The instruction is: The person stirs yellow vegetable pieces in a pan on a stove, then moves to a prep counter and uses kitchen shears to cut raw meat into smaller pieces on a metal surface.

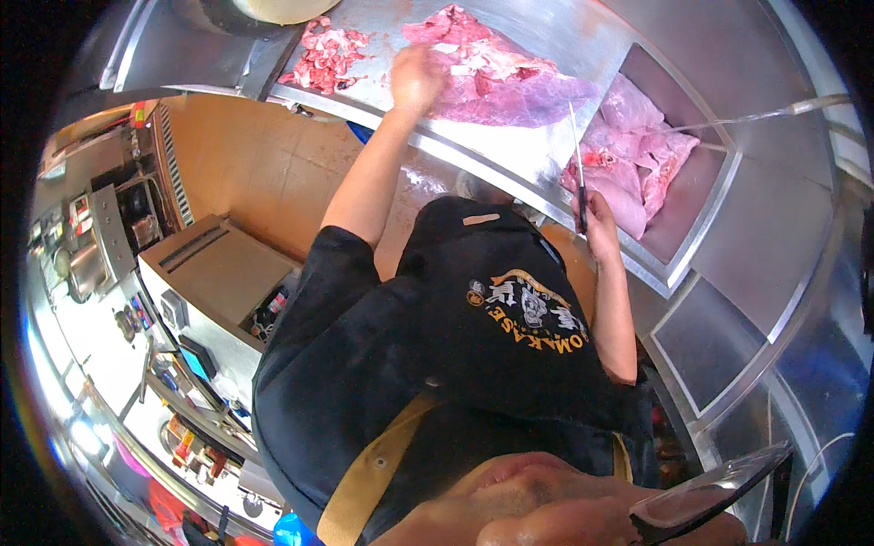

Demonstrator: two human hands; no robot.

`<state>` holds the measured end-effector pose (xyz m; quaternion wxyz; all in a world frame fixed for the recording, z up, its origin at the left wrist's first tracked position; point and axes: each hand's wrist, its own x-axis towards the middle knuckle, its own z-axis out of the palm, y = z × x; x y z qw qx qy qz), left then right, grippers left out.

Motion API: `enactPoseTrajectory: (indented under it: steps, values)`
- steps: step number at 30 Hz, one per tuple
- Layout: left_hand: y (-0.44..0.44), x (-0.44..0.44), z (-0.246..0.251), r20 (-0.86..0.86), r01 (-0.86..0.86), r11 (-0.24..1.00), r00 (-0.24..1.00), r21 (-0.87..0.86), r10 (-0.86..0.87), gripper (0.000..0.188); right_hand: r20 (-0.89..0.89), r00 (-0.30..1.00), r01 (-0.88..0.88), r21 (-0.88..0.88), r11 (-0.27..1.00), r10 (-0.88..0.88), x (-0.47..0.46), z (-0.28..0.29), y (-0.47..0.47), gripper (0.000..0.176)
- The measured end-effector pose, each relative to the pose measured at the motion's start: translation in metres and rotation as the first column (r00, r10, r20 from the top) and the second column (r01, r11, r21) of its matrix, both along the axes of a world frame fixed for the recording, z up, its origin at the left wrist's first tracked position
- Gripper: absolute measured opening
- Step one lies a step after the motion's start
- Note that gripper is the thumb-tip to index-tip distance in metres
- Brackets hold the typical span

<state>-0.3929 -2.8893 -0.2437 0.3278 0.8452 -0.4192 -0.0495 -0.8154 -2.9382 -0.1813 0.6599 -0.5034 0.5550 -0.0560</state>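
A broad slab of raw pink meat (509,99) with white fat and membrane lies on the stainless steel counter (505,147). At its left edge, my left hand (416,80) is against the meat, its fingers bent and blurred, so the grip is unclear. My right hand (598,222) is closed around the black handle of a long, thin-bladed knife (578,153). The blade points away from me, its tip over the slab's near right part. A pile of small red meat trimmings (328,54) sits to the left of my left hand.
Several large pieces of raw meat (625,147) lie in the steel sink (707,222) at right, with a metal faucet spout (758,119) over it. A pale round container (287,8) stands at the far left. A box-like cabinet (218,266) is behind on the left, above tiled floor (300,157).
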Motion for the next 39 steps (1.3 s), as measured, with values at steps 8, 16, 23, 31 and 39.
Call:
enactPoseTrajectory:
  steps: [8,16,23,31,39]
  values:
    - [-0.110,-0.073,0.005,0.246,0.502,0.837,0.802,0.217,-0.545,0.061,-0.137,0.988,-0.091,-0.112,0.990,0.075,-0.005,-0.004,0.009,0.019]
    - [-0.163,-0.082,-0.006,-0.113,0.494,0.709,0.851,0.504,-0.513,0.065,-0.010,0.998,0.062,-0.122,0.991,-0.064,-0.044,-0.025,0.022,0.028]
    - [-0.194,-0.095,-0.015,-0.202,0.559,0.652,0.816,0.512,-0.541,0.051,-0.067,0.997,-0.064,-0.354,0.933,0.042,-0.067,-0.040,0.005,0.032]
    - [-0.163,-0.087,0.027,-0.631,0.371,0.917,0.749,0.148,-0.201,0.028,-0.509,0.759,-0.648,-0.534,0.543,0.406,-0.037,-0.001,-0.128,0.052]
    - [-0.165,-0.107,0.087,-0.401,0.443,0.833,0.865,0.331,-0.301,0.030,-0.647,0.550,-0.753,-0.658,-0.023,0.529,0.072,0.009,-0.215,0.051]
